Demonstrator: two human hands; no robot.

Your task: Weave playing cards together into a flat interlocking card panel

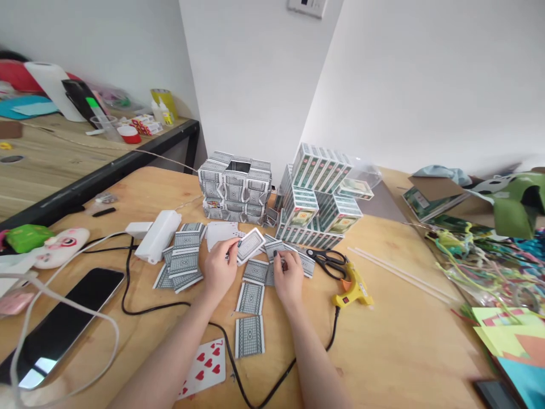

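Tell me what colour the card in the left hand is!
The card is grey-patterned with a white border, seen in the head view.

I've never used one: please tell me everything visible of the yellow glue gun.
The yellow glue gun looks plastic, with an orange part and a small red switch. It lies on its side on the wooden table, right of the right hand and apart from it. A black cord leaves its near end. Whether it touches the black scissors beside it is unclear.
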